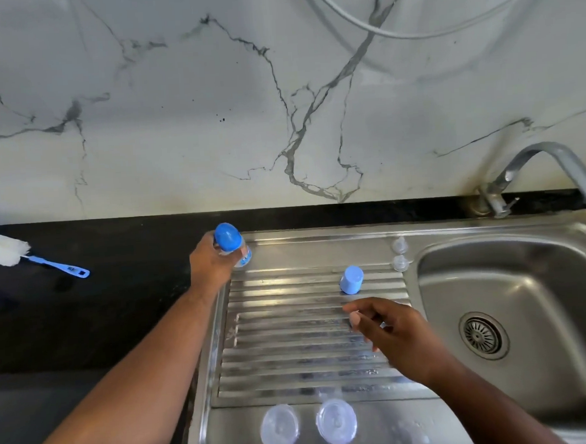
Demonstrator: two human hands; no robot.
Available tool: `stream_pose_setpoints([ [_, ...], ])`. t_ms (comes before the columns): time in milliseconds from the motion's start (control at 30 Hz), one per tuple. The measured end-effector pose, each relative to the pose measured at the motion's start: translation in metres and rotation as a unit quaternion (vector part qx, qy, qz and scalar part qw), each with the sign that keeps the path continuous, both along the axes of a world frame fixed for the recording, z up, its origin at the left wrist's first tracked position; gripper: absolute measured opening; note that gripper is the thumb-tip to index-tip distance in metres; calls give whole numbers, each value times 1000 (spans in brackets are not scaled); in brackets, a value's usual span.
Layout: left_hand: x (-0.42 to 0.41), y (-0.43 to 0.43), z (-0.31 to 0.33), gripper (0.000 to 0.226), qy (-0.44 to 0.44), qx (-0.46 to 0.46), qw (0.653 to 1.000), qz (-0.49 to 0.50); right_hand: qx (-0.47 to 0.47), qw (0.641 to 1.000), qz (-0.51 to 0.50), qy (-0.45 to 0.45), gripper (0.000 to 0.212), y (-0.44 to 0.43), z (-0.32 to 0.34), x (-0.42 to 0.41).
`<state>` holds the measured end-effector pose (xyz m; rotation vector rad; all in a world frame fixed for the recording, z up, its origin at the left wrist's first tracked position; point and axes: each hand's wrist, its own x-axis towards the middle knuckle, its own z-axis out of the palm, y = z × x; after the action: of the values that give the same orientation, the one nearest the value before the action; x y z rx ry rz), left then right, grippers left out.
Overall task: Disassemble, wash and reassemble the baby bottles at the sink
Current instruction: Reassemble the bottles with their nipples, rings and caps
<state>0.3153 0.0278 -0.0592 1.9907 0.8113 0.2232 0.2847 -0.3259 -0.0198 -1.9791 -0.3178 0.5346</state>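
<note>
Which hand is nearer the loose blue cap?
Right. The right hand hovers just before the blue cap; the left hand grips a baby bottle far to its left.

Drainboard (292, 342): blue cap (351, 280), clear bottles (279, 428) (336, 422), teats (399, 244) (400, 262).

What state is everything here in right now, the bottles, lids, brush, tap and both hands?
Left hand: grips the capped bottle.
Capped bottle: blue cap on, held at drainboard's far corner.
Right hand: over the drainboard, fingers loosely curled, holding nothing.
Loose cap: off, standing on drainboard.
Two teats: detached, upright.
Two clear bottles: standing, topless.
Brush: lying on counter.
Tap: no water running.
</note>
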Motion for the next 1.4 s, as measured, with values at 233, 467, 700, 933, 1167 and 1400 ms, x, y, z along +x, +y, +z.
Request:
stream_pose_setpoints([
  [233,-5,0,-12,66,5,-4,1000,-20,-1,1000,11,14,15,-2,-1,2],
  [467,-45,-8,-5,89,3,35,999,23,6,999,39,-1,15,-2,11,-12],
  [700,-128,-38,1,73,-52,51,997,34,-18,992,112,-49,26,-9,16,-49],
  [933,-177,-71,16,53,-95,42,994,26,-126,951,248,-134,65,-14,-11,-78],
  [1167,-194,-121,39,38,-148,36,988,-40,-161,945,248,-143,66,-17,-28,-96],
  [1400,-184,-159,54,30,-119,-47,980,-153,11,998,55,1,50,-46,-15,-88],
])
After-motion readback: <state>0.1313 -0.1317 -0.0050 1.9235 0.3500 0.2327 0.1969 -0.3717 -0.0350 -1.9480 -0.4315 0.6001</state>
